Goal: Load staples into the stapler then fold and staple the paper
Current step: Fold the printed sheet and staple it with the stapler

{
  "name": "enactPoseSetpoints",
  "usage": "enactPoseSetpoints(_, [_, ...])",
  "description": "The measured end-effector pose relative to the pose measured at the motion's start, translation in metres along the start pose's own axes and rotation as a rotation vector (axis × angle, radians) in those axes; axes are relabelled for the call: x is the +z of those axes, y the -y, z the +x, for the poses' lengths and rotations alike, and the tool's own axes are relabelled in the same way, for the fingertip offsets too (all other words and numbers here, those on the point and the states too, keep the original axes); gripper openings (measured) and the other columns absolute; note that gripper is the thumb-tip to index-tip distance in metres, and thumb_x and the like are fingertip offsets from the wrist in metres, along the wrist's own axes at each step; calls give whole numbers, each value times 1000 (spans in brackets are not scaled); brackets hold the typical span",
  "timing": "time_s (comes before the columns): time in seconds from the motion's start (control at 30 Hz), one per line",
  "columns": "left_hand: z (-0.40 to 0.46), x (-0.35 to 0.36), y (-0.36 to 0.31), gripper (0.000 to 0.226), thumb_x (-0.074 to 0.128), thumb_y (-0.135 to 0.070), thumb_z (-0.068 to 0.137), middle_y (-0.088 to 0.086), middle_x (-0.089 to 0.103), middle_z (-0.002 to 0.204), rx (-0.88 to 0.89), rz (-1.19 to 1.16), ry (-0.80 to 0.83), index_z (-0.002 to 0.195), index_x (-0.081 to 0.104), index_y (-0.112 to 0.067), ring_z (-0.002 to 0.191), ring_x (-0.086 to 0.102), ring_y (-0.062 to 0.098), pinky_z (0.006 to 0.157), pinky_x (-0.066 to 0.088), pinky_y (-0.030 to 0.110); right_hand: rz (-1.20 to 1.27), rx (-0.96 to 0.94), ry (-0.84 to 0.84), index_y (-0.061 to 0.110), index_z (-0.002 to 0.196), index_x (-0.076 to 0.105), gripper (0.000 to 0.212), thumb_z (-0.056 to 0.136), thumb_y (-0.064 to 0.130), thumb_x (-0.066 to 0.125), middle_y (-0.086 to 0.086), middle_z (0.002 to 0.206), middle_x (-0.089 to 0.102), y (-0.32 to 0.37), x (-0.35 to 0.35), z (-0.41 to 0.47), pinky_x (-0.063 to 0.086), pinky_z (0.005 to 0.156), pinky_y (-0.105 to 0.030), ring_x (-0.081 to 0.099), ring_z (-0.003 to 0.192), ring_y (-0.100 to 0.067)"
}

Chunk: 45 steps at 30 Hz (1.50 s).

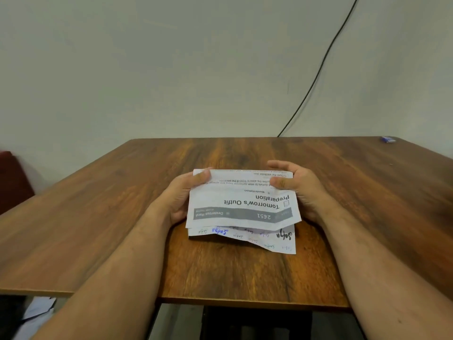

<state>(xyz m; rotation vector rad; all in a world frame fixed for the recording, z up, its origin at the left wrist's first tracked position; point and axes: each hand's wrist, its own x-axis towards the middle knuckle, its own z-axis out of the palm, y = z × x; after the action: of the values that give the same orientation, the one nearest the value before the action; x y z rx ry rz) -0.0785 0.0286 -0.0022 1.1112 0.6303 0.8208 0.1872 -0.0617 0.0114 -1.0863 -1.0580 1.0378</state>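
Observation:
A printed white paper [241,204] is folded over on itself in the middle of the wooden table [220,273], its text upside down to me. The lower layer with handwritten signatures sticks out toward me under the top flap. My left hand [182,195] grips the paper's left edge, thumb on top near the far corner. My right hand [297,186] holds the right edge, thumb pressed on the top sheet, fingers curled behind the fold. No stapler shows in this view.
A small blue and white box [388,139] lies at the table's far right corner. A black cable [318,69] runs down the wall behind the table. A dark red seat [12,177] stands at the left. Loose papers [36,310] lie below the table's near left edge.

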Motion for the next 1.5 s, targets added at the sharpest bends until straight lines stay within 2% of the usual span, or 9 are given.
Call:
enactPoseSetpoints(0.23, [1,1,2,50,70,-5,78,30,69,120,67,-18,-121,127,63,2,94,74,39,73,63,48,100,177,165,1,126,64,43,85,11,70,-24,118,73,2,4,-6,62,85,-50,72,106,-41])
enactPoseSetpoints(0.43, [1,3,1,36,59,9,90,21,74,115,95,-19,-166,117,67,-12,95,75,36,74,64,46,12,215,114,-1,116,68,31,86,-9,66,-21,106,77,3,5,-6,64,65,-36,78,87,-33])
enactPoseSetpoints(0.6, [-1,4,-1,45,53,15,90,18,71,119,110,-19,-192,118,64,-19,97,73,35,71,64,43,-22,213,133,-1,120,68,42,83,-19,62,-20,114,75,-5,3,1,64,79,-40,76,99,-33])
enactPoseSetpoints(0.77, [-1,9,-1,49,49,20,88,17,69,120,111,1,-201,119,62,-16,101,71,35,72,65,43,-75,131,87,2,124,66,50,82,-24,58,-18,117,75,-5,6,0,64,80,-38,76,98,-28])
enactPoseSetpoints(0.87, [-1,12,0,49,48,24,86,19,69,114,149,-9,-203,120,60,-9,102,70,36,78,64,45,-56,97,133,2,125,64,40,86,3,70,-19,117,74,-4,9,-2,63,86,-42,74,104,-34])
enactPoseSetpoints(0.97, [-2,13,2,48,46,26,85,17,68,106,200,-6,-223,113,60,-10,98,69,35,76,63,44,-80,73,106,3,120,66,52,78,33,75,-16,110,77,0,12,-7,63,85,-41,76,99,-33])
enactPoseSetpoints(1.17, [-1,15,3,51,48,24,88,17,64,113,200,36,-262,121,57,-15,100,68,34,69,65,41,-187,7,-30,8,106,74,18,88,9,74,-8,94,81,0,14,-6,65,67,-36,79,85,-27])
enactPoseSetpoints(1.3, [-3,18,3,51,49,26,86,16,65,109,222,27,-240,120,56,-12,96,69,32,68,65,38,-246,7,-76,15,99,74,9,92,19,70,-3,89,81,-2,12,-1,64,74,-42,79,82,-26])
enactPoseSetpoints(1.5, [-4,18,5,41,57,18,87,19,69,115,253,129,-272,115,58,-12,100,71,36,78,64,45,-384,-26,-120,21,93,74,20,99,35,61,4,80,80,-4,12,-1,60,65,-32,79,73,-17])
